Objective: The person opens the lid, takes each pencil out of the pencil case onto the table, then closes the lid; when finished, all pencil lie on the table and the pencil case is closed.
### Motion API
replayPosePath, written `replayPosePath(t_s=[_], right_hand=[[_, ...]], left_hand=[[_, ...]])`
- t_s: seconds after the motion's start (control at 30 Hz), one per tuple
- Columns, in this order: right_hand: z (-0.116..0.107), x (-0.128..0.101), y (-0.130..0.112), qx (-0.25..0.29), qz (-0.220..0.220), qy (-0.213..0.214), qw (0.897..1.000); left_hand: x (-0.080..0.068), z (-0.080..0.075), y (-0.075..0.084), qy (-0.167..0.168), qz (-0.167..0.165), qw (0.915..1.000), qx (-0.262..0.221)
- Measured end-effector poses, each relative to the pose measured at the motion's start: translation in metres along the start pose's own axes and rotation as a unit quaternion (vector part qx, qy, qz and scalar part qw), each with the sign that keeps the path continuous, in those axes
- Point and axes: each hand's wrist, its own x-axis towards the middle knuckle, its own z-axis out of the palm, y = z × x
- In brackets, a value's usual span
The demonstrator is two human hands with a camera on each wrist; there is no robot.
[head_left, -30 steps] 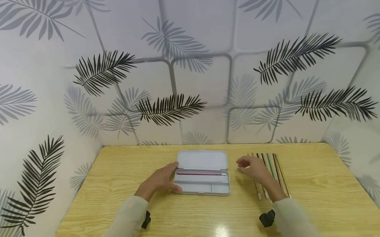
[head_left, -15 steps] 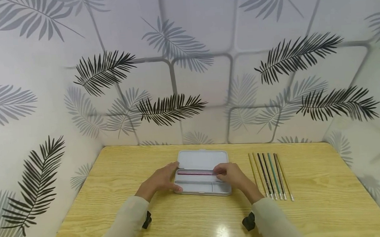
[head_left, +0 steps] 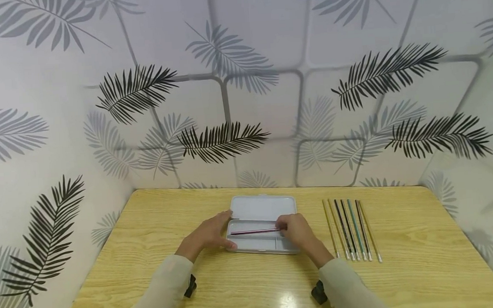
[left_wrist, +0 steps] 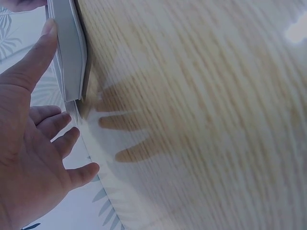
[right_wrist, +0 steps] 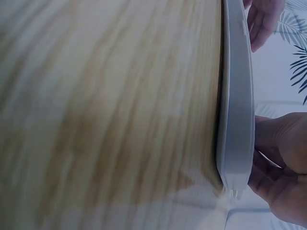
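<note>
In the head view a light grey pencil case [head_left: 252, 244] lies with its lid [head_left: 262, 206] raised back, away from me. My right hand [head_left: 298, 231] reaches over its right end and pinches a dark red pencil [head_left: 255, 231] near one end. That pencil lies lengthwise over the long back compartment; whether it touches the floor I cannot tell. My left hand [head_left: 209, 232] spans the left end of the case, its thumb [left_wrist: 45, 38] on the front rim. In the left wrist view the other fingers lie loosely spread beside the case. The right fingertips are hidden behind the case wall in the right wrist view.
Right of the case, several pencils [head_left: 350, 230] lie side by side on the wooden table [head_left: 246, 281], in gold, dark and teal. A wall [head_left: 247, 168] with a leaf pattern stands along the table's back edge.
My right hand has come left from beside the loose pencils to the case and now pinches the red pencil, which has shifted slightly towards me. The left hand has stayed in place.
</note>
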Motion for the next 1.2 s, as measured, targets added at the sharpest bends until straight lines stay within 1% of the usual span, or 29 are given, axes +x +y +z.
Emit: replayPosePath(t_s=[0.17, 0.33, 0.47, 0.6, 0.73, 0.87, 1.03, 1.1, 1.2], right_hand=[[0.003, 0.003, -0.001, -0.049, -0.002, 0.002, 0.999], [0.004, 0.005, -0.002, -0.068, -0.001, -0.003, 0.998], [0.003, 0.006, -0.004, -0.074, -0.001, -0.019, 0.997], [0.002, 0.008, -0.006, -0.091, -0.025, -0.037, 0.995], [0.003, 0.008, -0.007, -0.105, -0.042, -0.043, 0.993], [0.003, 0.008, -0.006, -0.078, -0.049, -0.029, 0.995], [-0.001, 0.007, -0.005, -0.034, -0.081, 0.013, 0.996], [-0.007, 0.006, -0.005, -0.014, -0.082, 0.024, 0.996], [-0.021, 0.004, -0.005, 0.009, -0.067, 0.027, 0.997]], left_hand=[[0.001, 0.000, -0.001, 0.000, -0.005, 1.0000, 0.005], [0.002, 0.001, -0.002, 0.000, -0.007, 0.9999, 0.008], [0.001, 0.000, -0.001, 0.000, -0.008, 1.0000, 0.002], [0.000, 0.000, 0.000, -0.001, -0.012, 0.9999, -0.003], [0.000, 0.000, 0.000, -0.002, -0.012, 0.9999, -0.001], [-0.001, 0.000, -0.001, -0.002, -0.010, 0.9999, 0.000], [0.000, 0.001, -0.001, 0.001, -0.006, 1.0000, -0.004], [0.000, 0.001, 0.000, 0.001, -0.007, 1.0000, -0.006], [0.000, 0.001, 0.000, -0.001, -0.011, 0.9999, -0.006]])
